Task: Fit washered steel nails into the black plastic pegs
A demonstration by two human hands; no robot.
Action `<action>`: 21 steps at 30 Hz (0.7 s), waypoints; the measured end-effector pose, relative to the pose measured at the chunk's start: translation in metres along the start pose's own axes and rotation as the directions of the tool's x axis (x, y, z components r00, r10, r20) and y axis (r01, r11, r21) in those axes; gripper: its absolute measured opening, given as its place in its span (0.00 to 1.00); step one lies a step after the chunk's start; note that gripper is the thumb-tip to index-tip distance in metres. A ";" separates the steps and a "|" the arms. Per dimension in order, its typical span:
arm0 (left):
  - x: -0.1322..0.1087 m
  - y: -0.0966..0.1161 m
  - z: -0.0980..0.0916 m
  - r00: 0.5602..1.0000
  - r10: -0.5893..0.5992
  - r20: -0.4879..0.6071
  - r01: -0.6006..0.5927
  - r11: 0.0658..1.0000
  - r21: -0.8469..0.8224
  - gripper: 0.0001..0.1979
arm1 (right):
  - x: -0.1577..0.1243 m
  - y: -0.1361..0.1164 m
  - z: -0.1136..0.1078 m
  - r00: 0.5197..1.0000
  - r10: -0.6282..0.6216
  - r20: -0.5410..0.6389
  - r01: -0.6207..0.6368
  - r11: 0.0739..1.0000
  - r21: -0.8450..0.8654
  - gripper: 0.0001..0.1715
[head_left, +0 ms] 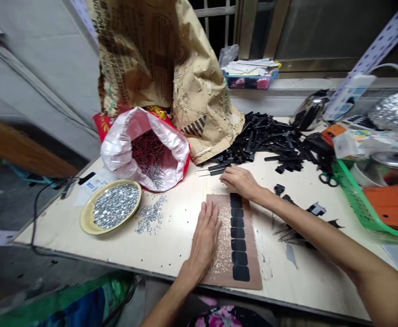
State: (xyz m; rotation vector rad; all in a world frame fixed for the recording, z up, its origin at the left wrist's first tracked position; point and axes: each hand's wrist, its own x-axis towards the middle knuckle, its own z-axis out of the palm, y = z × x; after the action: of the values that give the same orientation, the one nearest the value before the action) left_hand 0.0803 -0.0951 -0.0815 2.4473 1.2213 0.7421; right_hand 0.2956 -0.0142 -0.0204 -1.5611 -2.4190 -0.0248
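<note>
My left hand (206,234) lies flat with fingers stretched out over the left edge of a brown board (255,272). A column of black square pieces (239,245) runs down the board, beside a patch of pale specks. At the board's far end, my right hand (241,180) is closed, its fingertips together beside black plastic strips (216,169) with thin metal rods. What those fingers hold, if anything, is hidden. Behind it spreads a heap of black plastic parts (260,136).
A yellow bowl (86,222) of small metal discs stands at left, with loose discs (151,215) beside it. An open bag (117,150) holds reddish pins before a brown paper sack (199,91). Scissors (328,180) and a green basket (354,200) are at right.
</note>
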 end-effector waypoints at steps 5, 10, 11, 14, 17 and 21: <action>-0.005 -0.040 -0.056 0.945 -0.192 -0.264 0.234 0.962 0.141 0.15 | 0.061 -0.007 0.055 0.996 -0.029 0.082 0.041 0.988 -0.146 0.14; 0.001 -0.090 -0.087 0.907 -0.300 -0.296 0.395 0.850 0.349 0.15 | 0.059 0.002 0.067 0.996 0.027 0.082 -0.020 0.996 -0.085 0.15; 0.005 -0.094 -0.087 0.907 -0.314 -0.280 0.405 0.832 0.379 0.16 | 0.056 0.003 0.067 0.996 0.036 0.080 -0.030 0.996 -0.080 0.15; 0.019 -0.097 -0.079 0.897 -0.371 -0.240 0.441 0.768 0.464 0.15 | 0.048 0.001 0.060 0.997 0.051 0.057 -0.047 0.996 -0.078 0.13; 0.028 -0.099 -0.070 0.876 -0.417 -0.242 0.479 0.706 0.522 0.14 | 0.037 -0.003 0.049 0.998 0.064 -0.001 -0.064 0.997 -0.033 0.12; 0.033 -0.106 -0.066 0.880 -0.401 -0.255 0.473 0.691 0.546 0.12 | 0.016 -0.007 0.033 0.990 0.063 -0.127 -0.044 0.988 0.148 0.12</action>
State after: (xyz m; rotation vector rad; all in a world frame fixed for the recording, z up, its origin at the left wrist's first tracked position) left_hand -0.0098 -0.0029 -0.0680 2.3821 2.2790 0.3914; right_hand 0.2758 0.0023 -0.0481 -1.5095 -2.2251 0.0559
